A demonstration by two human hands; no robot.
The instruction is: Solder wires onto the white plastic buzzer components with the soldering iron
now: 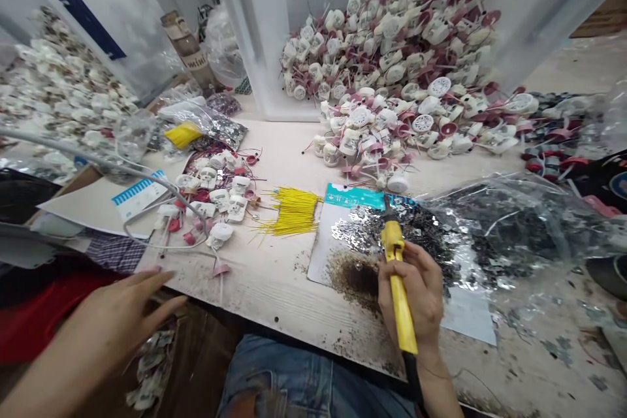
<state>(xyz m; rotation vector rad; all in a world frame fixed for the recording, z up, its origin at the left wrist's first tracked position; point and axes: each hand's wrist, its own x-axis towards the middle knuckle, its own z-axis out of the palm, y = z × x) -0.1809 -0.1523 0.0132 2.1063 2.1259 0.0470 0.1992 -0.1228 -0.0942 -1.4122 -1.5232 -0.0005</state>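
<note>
My right hand (422,290) is wrapped round the yellow handle of a soldering iron (404,320), its tip end pointing away from me. Under the iron, small shiny metal pieces (431,238) and a dark brown burnt patch (361,275) cover a white card (321,255) with a teal strip. My left hand (115,317), slightly blurred, hovers at the table's front edge with fingers apart and nothing in them. Beyond it lie white plastic parts with pink caps and wires (230,202). Between the two hands rests a bundle of cut yellow wires (296,211).
A translucent tub (259,59) lies at the back, with a heap of white and pink parts (392,39) spilling out. Plastic bags of metal pieces (529,228) are on the right. A grey cable (110,166) crosses the left side above a notebook (93,202).
</note>
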